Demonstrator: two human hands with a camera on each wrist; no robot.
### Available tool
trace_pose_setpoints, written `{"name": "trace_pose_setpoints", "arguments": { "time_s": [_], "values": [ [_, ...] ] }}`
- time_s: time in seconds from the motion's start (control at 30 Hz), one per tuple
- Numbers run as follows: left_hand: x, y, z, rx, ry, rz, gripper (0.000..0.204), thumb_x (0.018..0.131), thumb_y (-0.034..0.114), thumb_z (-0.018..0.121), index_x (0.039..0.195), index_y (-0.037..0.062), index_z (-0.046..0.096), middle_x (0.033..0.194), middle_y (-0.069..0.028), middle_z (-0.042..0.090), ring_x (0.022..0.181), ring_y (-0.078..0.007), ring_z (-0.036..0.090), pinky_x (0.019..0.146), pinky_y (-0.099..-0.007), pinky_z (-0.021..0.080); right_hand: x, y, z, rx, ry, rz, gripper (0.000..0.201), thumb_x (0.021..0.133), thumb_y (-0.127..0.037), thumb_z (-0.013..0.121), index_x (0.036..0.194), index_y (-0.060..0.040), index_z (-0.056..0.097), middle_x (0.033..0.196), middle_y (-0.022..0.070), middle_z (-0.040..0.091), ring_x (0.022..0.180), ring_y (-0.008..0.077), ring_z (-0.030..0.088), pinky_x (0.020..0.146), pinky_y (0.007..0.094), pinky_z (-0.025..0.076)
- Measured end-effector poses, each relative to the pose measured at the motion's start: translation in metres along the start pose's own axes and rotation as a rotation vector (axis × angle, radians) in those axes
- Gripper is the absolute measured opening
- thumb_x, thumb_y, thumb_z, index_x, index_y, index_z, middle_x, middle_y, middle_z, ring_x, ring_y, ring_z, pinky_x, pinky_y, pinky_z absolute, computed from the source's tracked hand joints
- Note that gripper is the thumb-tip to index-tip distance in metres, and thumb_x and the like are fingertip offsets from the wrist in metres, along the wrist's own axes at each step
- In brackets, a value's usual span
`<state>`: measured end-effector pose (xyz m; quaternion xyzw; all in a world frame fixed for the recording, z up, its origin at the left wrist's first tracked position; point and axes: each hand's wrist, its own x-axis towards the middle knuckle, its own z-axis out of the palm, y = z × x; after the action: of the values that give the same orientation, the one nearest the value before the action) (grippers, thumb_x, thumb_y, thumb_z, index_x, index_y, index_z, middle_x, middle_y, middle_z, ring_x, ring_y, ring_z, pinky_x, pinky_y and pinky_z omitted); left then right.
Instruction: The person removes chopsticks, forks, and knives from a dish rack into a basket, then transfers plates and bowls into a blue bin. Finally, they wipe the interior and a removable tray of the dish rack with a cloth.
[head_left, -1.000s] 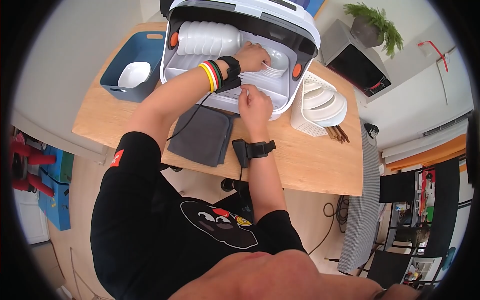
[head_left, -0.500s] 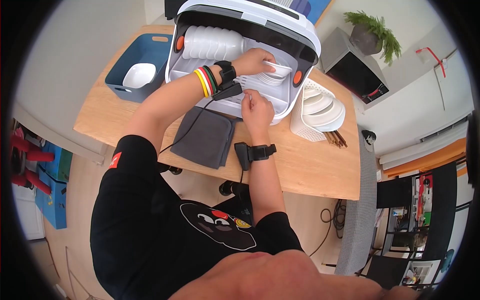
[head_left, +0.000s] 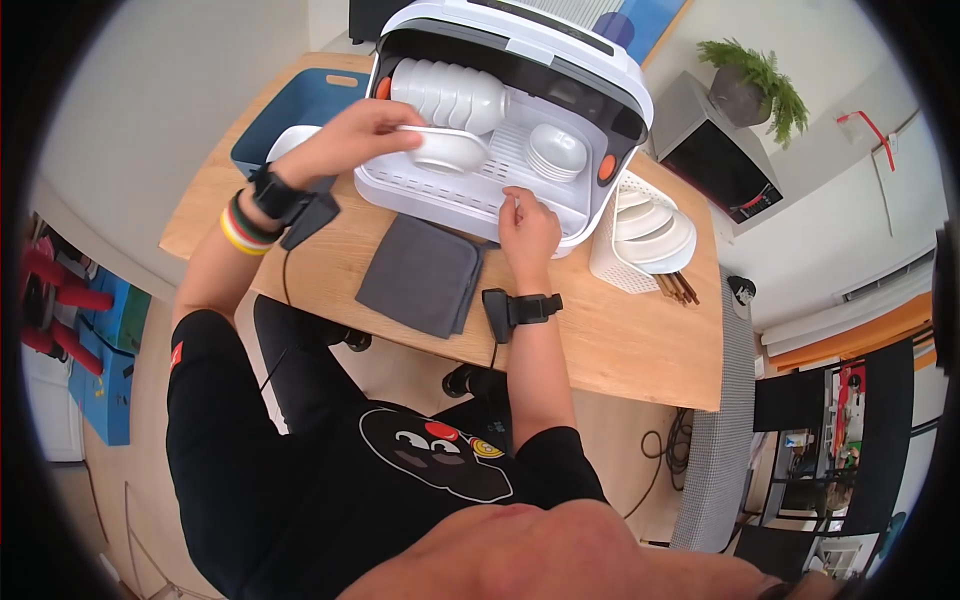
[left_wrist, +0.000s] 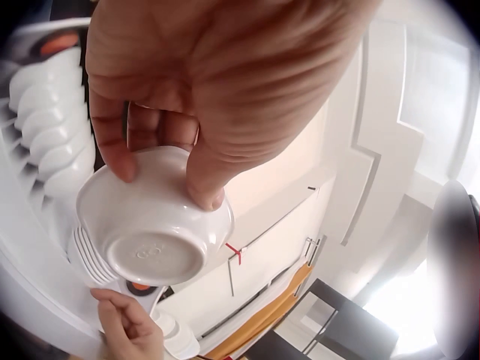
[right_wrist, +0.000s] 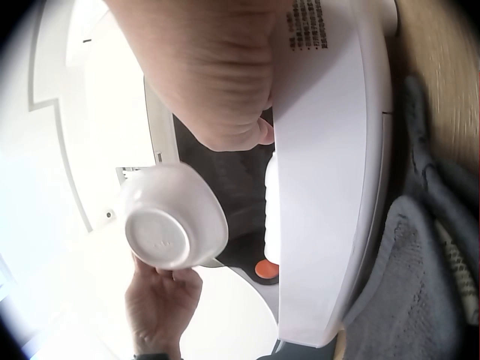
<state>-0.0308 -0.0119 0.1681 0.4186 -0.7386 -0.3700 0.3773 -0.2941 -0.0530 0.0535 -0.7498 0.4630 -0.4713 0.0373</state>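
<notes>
My left hand (head_left: pixel 350 142) pinches a small white bowl (head_left: pixel 448 150) by its rim, thumb on one side and fingers on the other. In the left wrist view the bowl (left_wrist: pixel 154 225) is tilted with its round foot showing. It hangs over the front left of the white dish box (head_left: pixel 440 198), whose dark lid is raised. Within the box stand a row of white bowls (head_left: pixel 450 95) and a stack of small dishes (head_left: pixel 556 152). My right hand (head_left: pixel 530 232) is at the box's front edge, fingers loosely curled and holding nothing.
A blue bin (head_left: pixel 262 128) with a white bowl (head_left: pixel 290 142) inside stands left. On the right is a perforated white basket (head_left: pixel 610 250) of white dishes, with brown chopsticks (head_left: pixel 677 288) beside it. A folded grey cloth (head_left: pixel 418 275) lies in front of the box; a microwave (head_left: pixel 712 150) stands behind right.
My left hand has lifted the small bowl off the stack at the box's right and carried it left and towards me. My right hand has stayed at the front edge.
</notes>
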Motion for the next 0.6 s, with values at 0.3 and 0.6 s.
{"name": "trace_pose_setpoints", "arguments": {
  "time_s": [0.3, 0.6],
  "values": [
    [-0.087, -0.058, -0.078, 0.301, 0.514, -0.160, 0.017, 0.090, 0.014, 0.058, 0.099, 0.0002, 0.062, 0.082, -0.0002, 0.062, 0.075, -0.0065, 0.055, 0.066, -0.0213, 0.044, 0.000, 0.002, 0.002, -0.009, -0.028, 0.027, 0.009, 0.080, -0.014, 0.059, 0.084, -0.0128, 0.067, 0.053, 0.0042, 0.053, 0.053, 0.0231, 0.054, 0.056, 0.0361, 0.040],
    [-0.107, -0.087, -0.078, 0.603, 0.609, -0.096, 0.016, 0.086, 0.014, 0.061, 0.098, 0.0023, 0.064, 0.086, -0.0077, 0.064, 0.074, -0.0184, 0.056, 0.065, -0.0277, 0.044, 0.000, 0.003, 0.002, -0.012, -0.044, 0.026, 0.009, 0.081, -0.013, 0.059, 0.084, -0.0116, 0.067, 0.052, 0.0041, 0.052, 0.053, 0.0231, 0.052, 0.056, 0.0360, 0.039]
  ]
}}
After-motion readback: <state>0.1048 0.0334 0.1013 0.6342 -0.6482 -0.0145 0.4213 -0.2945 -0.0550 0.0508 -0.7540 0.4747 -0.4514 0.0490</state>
